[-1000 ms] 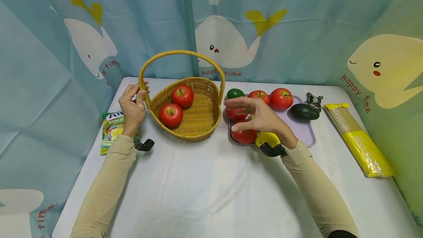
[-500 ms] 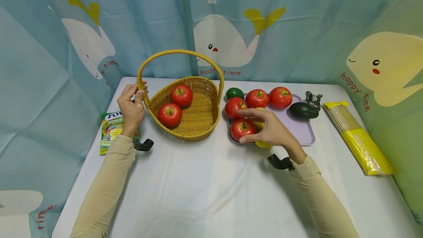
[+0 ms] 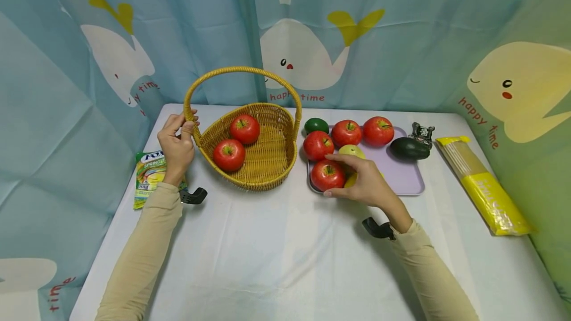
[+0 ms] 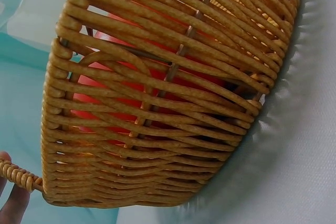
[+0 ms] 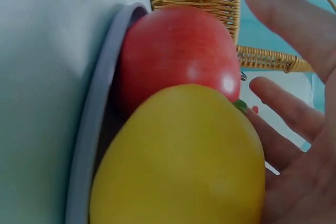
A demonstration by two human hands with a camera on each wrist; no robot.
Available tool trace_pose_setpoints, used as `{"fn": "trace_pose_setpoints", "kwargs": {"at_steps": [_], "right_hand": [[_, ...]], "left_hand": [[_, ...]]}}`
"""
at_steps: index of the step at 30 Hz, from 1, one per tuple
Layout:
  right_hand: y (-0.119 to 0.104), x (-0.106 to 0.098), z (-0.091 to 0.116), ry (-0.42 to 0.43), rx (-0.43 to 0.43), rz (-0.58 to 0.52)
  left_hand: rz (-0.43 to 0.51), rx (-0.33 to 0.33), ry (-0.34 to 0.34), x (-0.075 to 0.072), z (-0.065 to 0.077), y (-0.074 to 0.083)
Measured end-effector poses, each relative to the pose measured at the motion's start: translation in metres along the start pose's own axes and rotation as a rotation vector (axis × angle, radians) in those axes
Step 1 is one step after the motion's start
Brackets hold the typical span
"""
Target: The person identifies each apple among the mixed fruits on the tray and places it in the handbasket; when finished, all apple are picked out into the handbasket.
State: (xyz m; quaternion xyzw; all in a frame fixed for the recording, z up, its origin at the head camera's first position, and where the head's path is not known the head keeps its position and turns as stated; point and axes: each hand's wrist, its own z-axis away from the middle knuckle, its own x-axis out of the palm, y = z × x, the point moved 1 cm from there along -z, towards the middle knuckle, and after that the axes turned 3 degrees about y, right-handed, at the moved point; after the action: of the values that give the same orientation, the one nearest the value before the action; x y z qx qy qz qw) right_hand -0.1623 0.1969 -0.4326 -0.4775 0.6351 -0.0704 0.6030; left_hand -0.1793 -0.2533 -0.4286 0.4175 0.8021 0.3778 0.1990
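Note:
My left hand (image 3: 177, 150) grips the base of the arched handle (image 3: 189, 108) of a wicker basket (image 3: 272, 167) at centre left. Two red apples (image 3: 229, 155) lie inside it; red shows through the weave (image 4: 142, 82) in the left wrist view. At the tray's front left corner, my right hand (image 3: 363, 180) reaches over another red apple (image 3: 327, 176), thumb on the near side and fingers on the far side. The right wrist view shows the fingers spread, with no firm hold on this apple (image 5: 178, 56). A yellow fruit (image 5: 184, 166) sits beneath the palm, mostly hidden in the head view.
The lilac tray (image 3: 408, 177) also bears several red apples (image 3: 378, 131), a pale green fruit (image 3: 351, 151) and a dark green avocado-like fruit (image 3: 409, 148). A small green fruit (image 3: 316, 125), a black packet (image 3: 422, 133), yellow-wrapped noodles (image 3: 484, 187) and a soup packet (image 3: 149, 175) lie around.
My right hand has come down and toward the front, from above the tray to around the front left apple. My left hand stays on the basket handle.

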Motion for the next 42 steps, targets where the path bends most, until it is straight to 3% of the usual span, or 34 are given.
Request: {"fn": "trace_pose_setpoints", "kwargs": {"at_steps": [12, 33, 42], "right_hand": [[-0.001, 0.006, -0.002, 0.026, -0.020, 0.142], [-0.009, 0.015, -0.009, -0.026, 0.066, 0.291], [-0.010, 0.016, -0.012, -0.021, 0.067, 0.278]], "left_hand": [[0.004, -0.005, 0.005, 0.000, 0.001, 0.000], [-0.010, -0.003, -0.002, 0.000, 0.002, -0.002], [-0.020, 0.009, 0.022, 0.005, 0.002, 0.024]]}}
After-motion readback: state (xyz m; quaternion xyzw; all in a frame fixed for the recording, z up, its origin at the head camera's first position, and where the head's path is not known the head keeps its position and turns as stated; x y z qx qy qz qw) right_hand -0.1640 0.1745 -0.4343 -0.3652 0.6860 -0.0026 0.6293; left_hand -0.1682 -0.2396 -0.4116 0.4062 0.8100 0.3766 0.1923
